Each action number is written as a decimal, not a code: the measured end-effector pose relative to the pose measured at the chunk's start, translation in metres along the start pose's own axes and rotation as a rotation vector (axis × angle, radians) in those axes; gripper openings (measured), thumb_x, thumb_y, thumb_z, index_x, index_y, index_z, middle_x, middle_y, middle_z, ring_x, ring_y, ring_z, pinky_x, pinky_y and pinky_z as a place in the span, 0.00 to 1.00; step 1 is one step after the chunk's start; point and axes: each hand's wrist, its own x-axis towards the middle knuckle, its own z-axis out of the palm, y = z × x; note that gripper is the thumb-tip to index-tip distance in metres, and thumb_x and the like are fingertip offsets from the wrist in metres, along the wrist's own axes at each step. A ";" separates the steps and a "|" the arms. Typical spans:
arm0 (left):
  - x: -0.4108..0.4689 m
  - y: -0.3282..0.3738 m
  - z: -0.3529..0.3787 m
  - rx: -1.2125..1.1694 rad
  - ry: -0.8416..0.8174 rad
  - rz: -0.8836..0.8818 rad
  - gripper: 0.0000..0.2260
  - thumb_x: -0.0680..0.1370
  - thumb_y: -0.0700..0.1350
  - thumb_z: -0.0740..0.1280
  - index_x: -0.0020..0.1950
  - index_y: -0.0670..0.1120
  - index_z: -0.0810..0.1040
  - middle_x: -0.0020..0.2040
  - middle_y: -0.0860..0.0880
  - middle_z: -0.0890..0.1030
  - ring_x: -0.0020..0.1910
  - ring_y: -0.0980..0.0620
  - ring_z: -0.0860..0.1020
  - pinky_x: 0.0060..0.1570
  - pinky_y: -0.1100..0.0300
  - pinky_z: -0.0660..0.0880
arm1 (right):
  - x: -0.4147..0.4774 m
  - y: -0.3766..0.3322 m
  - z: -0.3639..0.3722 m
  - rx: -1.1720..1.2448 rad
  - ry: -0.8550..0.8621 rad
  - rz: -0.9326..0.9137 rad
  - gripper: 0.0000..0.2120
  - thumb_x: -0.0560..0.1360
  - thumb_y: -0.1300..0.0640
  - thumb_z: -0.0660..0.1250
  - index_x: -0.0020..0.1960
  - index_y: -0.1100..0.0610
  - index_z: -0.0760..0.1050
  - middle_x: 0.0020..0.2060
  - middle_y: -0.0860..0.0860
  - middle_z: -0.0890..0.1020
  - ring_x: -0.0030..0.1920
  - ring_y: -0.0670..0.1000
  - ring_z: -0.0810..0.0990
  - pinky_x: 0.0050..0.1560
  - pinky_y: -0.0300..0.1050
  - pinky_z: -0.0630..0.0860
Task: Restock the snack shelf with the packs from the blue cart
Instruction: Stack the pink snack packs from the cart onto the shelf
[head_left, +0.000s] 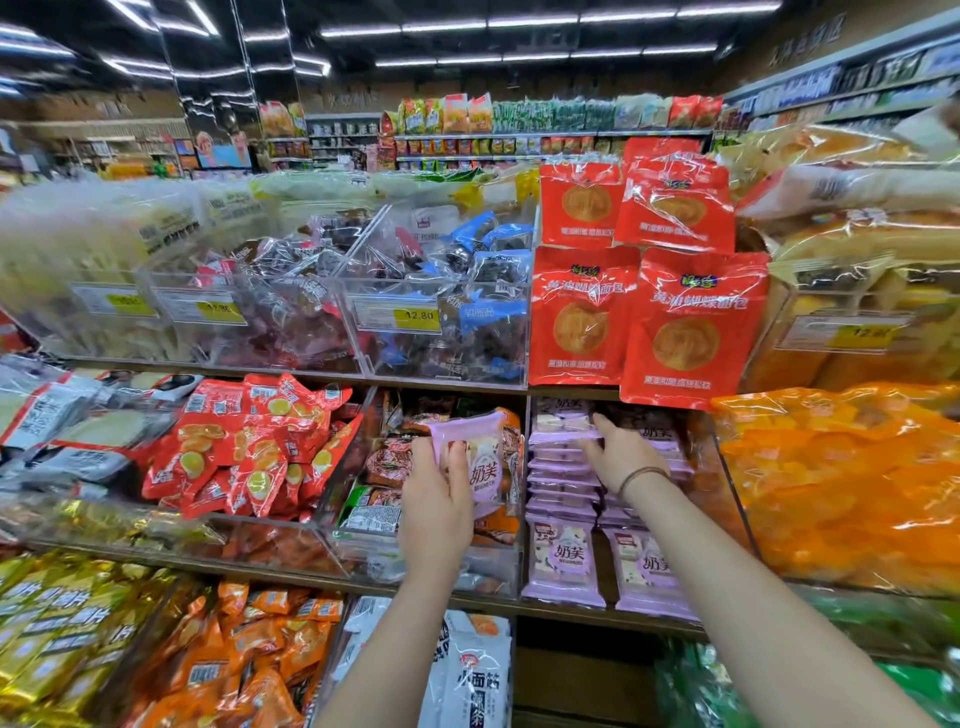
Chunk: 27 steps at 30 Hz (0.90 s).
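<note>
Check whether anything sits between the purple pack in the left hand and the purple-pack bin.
Yes. The clear divider stands between the purple pack in the left hand and the bin, and the right hand lies on the purple stack inside, covering the top. Nothing else visible.

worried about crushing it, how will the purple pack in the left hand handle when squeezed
Probably light: the left hand holds the purple pack up alone. Likely soft and crushable, as its film wrapper bends at the grip. Glossy film may slip.
</note>
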 end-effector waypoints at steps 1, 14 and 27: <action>0.000 -0.001 0.000 -0.002 -0.001 0.000 0.14 0.79 0.60 0.51 0.41 0.52 0.60 0.27 0.50 0.68 0.23 0.53 0.65 0.24 0.60 0.57 | -0.003 0.000 -0.001 0.002 -0.007 0.011 0.29 0.79 0.43 0.55 0.76 0.50 0.52 0.51 0.57 0.80 0.44 0.56 0.79 0.37 0.46 0.74; -0.001 -0.002 -0.003 -0.253 0.066 0.066 0.11 0.81 0.53 0.53 0.40 0.54 0.65 0.29 0.55 0.69 0.26 0.60 0.67 0.26 0.65 0.61 | -0.079 -0.057 0.027 0.608 0.019 -0.438 0.24 0.73 0.43 0.67 0.67 0.48 0.70 0.51 0.45 0.65 0.54 0.42 0.66 0.54 0.26 0.62; -0.008 -0.004 0.000 0.373 -0.263 0.361 0.13 0.76 0.59 0.57 0.42 0.50 0.65 0.26 0.53 0.72 0.23 0.53 0.72 0.22 0.60 0.63 | -0.094 -0.005 0.021 1.313 0.133 0.151 0.14 0.76 0.47 0.64 0.47 0.59 0.72 0.34 0.57 0.73 0.30 0.48 0.72 0.33 0.48 0.73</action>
